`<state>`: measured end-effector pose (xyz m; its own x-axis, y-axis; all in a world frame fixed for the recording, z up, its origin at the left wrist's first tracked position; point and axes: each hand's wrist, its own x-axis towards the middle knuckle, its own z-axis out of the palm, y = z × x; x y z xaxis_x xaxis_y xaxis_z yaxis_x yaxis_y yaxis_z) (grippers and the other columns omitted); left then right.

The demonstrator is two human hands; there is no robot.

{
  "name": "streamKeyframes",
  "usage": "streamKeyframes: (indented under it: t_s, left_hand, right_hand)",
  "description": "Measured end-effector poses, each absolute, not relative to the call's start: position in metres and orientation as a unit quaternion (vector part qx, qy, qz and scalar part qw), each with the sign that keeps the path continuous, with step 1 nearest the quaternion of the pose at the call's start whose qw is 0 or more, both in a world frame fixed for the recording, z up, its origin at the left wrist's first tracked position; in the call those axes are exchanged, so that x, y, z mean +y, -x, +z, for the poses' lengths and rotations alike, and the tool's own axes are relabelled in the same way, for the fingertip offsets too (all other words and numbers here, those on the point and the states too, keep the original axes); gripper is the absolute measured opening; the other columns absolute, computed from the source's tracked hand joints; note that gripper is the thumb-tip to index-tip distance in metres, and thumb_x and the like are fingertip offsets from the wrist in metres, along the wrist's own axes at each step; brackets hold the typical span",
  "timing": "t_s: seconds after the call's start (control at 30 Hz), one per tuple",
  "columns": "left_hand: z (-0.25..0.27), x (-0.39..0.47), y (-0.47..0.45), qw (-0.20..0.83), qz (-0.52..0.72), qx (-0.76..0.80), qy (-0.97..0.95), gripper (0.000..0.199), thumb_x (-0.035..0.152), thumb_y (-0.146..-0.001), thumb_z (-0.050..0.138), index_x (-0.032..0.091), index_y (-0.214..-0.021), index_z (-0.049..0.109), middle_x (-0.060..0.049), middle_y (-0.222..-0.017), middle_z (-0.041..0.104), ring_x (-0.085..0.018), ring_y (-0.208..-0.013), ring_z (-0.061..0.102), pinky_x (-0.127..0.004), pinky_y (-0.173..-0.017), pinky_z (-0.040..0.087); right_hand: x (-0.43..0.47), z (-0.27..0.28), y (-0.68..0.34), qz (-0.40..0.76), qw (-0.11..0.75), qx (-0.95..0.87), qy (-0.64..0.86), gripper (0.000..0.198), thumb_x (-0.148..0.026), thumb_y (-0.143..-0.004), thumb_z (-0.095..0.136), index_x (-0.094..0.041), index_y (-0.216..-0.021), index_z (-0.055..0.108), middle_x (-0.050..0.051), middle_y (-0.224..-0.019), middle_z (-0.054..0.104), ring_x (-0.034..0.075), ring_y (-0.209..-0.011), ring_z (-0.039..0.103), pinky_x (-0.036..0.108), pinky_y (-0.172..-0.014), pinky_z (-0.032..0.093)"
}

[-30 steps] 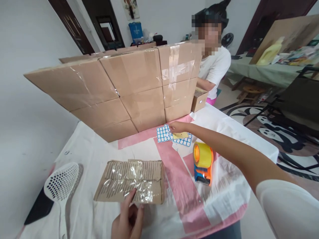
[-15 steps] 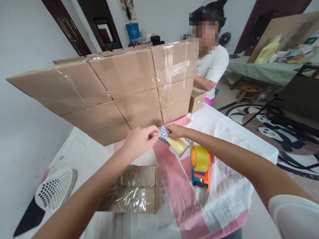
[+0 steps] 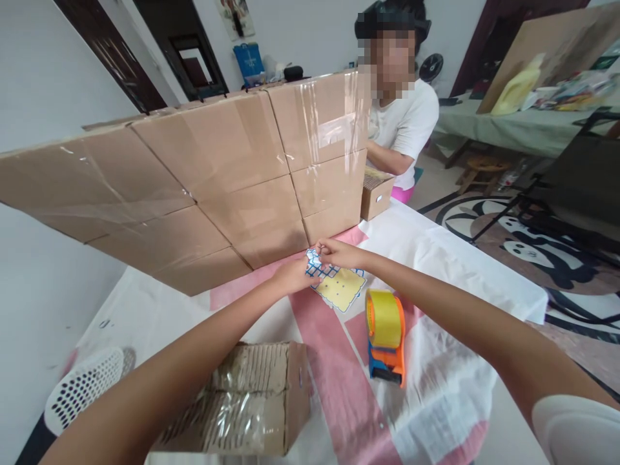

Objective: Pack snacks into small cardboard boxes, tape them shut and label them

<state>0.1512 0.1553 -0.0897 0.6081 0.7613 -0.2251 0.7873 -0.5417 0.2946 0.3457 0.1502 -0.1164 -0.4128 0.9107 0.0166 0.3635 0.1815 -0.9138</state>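
Observation:
A flat paper-like piece with a blue-and-white lattice pattern is between my hands, close to the wall of cardboard boxes. My left hand pinches its left side, fingers partly hidden. My right hand is closed at its upper right edge, fingertips bent together. Just below lies a yellow flat piece with small dots and a wavy edge, on the tablecloth. An orange and blue tape dispenser with a yellow roll stands nearer to me, below my right forearm.
Stacked, taped cardboard boxes form a tall wall across the table. A corrugated-topped carton sits under my left forearm. A white perforated object lies at left. Behind the wall, a person in a white shirt stands near a smaller box.
My left hand has moved right and down onto the lattice piece, which now shows more between my hands. My right hand stays closed there. The view has shifted slightly.

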Motion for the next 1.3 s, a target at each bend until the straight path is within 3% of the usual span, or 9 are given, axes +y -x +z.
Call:
streamKeyframes:
  t_s: [0.13,0.2,0.27,0.33,0.4,0.7,1.03,1.2,1.3]
  left_hand:
    - [-0.055,0.142,-0.144,0.102,0.052,0.466,-0.877,0.073,0.057,-0.084,0.069,0.020,-0.142,0.044,-0.012,-0.132,0.065,-0.029,-0.112,0.066,-0.035,-0.081,0.051]
    - [-0.039,0.131,-0.140,-0.007,0.105,0.417,-0.903,0.059,0.053,-0.089,0.065,0.022,-0.137,0.051,-0.010,-0.124,0.066,-0.028,-0.108,0.066,-0.037,-0.082,0.049]
    - [-0.028,0.120,-0.137,-0.101,0.141,0.337,-0.925,0.035,0.050,-0.095,0.060,0.024,-0.118,0.064,-0.006,-0.108,0.069,-0.024,-0.095,0.066,-0.036,-0.078,0.046]
    - [-0.025,0.110,-0.137,-0.145,0.171,0.279,-0.934,0.027,0.048,-0.097,0.057,0.024,-0.104,0.069,-0.004,-0.099,0.069,-0.021,-0.087,0.064,-0.035,-0.074,0.044]
    - [-0.025,0.103,-0.138,-0.161,0.202,0.244,-0.935,0.024,0.042,-0.098,0.056,0.024,-0.103,0.071,-0.003,-0.094,0.071,-0.020,-0.084,0.064,-0.034,-0.070,0.042]
    - [-0.022,0.080,-0.140,-0.080,0.271,0.213,-0.935,0.022,0.019,-0.097,0.051,0.019,-0.094,0.073,0.000,-0.086,0.076,-0.015,-0.075,0.066,-0.029,-0.067,0.043]
    - [-0.024,0.072,-0.140,0.032,0.210,0.305,-0.928,0.029,0.022,-0.096,0.050,0.020,-0.069,0.062,0.004,-0.065,0.064,-0.010,-0.058,0.052,-0.026,-0.057,0.031]
    - [-0.028,0.080,-0.143,0.084,0.215,0.359,-0.904,0.030,0.027,-0.097,0.045,0.020,-0.071,0.057,0.003,-0.065,0.057,-0.011,-0.058,0.047,-0.025,-0.058,0.031]
    - [-0.027,0.092,-0.144,0.076,0.192,0.396,-0.895,0.038,0.037,-0.103,0.037,0.021,-0.076,0.060,0.001,-0.066,0.060,-0.012,-0.060,0.050,-0.025,-0.060,0.035]
  right_hand:
    - [0.133,-0.104,-0.353,0.487,0.346,-0.675,0.433,0.014,-0.016,-0.090,0.049,-0.023,-0.101,0.042,-0.004,-0.073,0.067,0.014,-0.066,0.065,0.025,-0.062,0.050]
    - [0.118,-0.094,-0.353,0.495,0.376,-0.662,0.418,0.015,-0.016,-0.092,0.050,-0.023,-0.103,0.042,-0.003,-0.076,0.070,0.015,-0.069,0.067,0.027,-0.067,0.053]
    - [0.098,-0.081,-0.351,0.488,0.403,-0.665,0.398,0.013,-0.018,-0.095,0.052,-0.023,-0.105,0.044,-0.003,-0.077,0.070,0.015,-0.071,0.068,0.029,-0.070,0.054]
    - [0.077,-0.066,-0.348,0.465,0.419,-0.680,0.382,0.012,-0.022,-0.098,0.051,-0.023,-0.109,0.047,-0.002,-0.080,0.070,0.016,-0.076,0.069,0.030,-0.074,0.053]
    - [0.058,-0.052,-0.346,0.436,0.430,-0.693,0.381,0.011,-0.023,-0.100,0.049,-0.022,-0.111,0.048,-0.001,-0.083,0.069,0.017,-0.081,0.068,0.030,-0.076,0.052]
    - [0.021,-0.035,-0.338,0.294,0.399,-0.736,0.461,0.013,-0.018,-0.101,0.042,-0.023,-0.113,0.042,0.001,-0.083,0.069,0.019,-0.078,0.065,0.028,-0.070,0.044]
    - [0.002,-0.056,-0.328,0.178,0.349,-0.750,0.533,0.015,-0.021,-0.103,0.038,-0.023,-0.115,0.045,0.006,-0.094,0.070,0.024,-0.079,0.067,0.027,-0.066,0.038]
    - [-0.002,-0.065,-0.325,0.199,0.390,-0.713,0.547,0.020,-0.014,-0.097,0.040,-0.023,-0.115,0.047,0.004,-0.085,0.070,0.025,-0.082,0.068,0.029,-0.070,0.040]
    - [-0.008,-0.069,-0.324,0.243,0.418,-0.679,0.552,0.019,-0.014,-0.096,0.043,-0.024,-0.112,0.046,0.001,-0.079,0.069,0.024,-0.077,0.068,0.029,-0.066,0.039]
